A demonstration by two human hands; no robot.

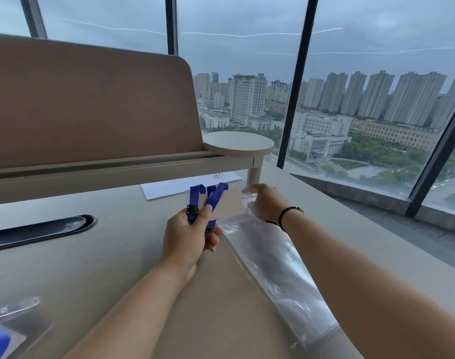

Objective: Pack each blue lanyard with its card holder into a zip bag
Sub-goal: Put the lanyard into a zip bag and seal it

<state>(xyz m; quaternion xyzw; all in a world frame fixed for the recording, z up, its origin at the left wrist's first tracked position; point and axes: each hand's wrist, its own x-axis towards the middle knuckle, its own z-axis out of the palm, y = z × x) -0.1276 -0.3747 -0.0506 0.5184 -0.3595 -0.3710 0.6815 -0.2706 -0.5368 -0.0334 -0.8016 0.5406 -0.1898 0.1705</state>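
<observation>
My left hand [188,235] grips a folded blue lanyard [213,196] with a black clip, held above the desk. Its clear card holder [227,207] sticks out to the right, toward the far end of a clear zip bag. My right hand [262,200] pinches that end of the zip bag [270,257]. The bag lies along my right forearm toward the near edge. Whether the card holder's tip is inside the bag's mouth I cannot tell.
Another card holder with a blue lanyard [3,332] lies at the near left corner of the beige desk [104,255]. A white sheet of paper [174,187] lies under the raised shelf [117,167]. A dark cable slot [37,229] is at left. Windows run along the right.
</observation>
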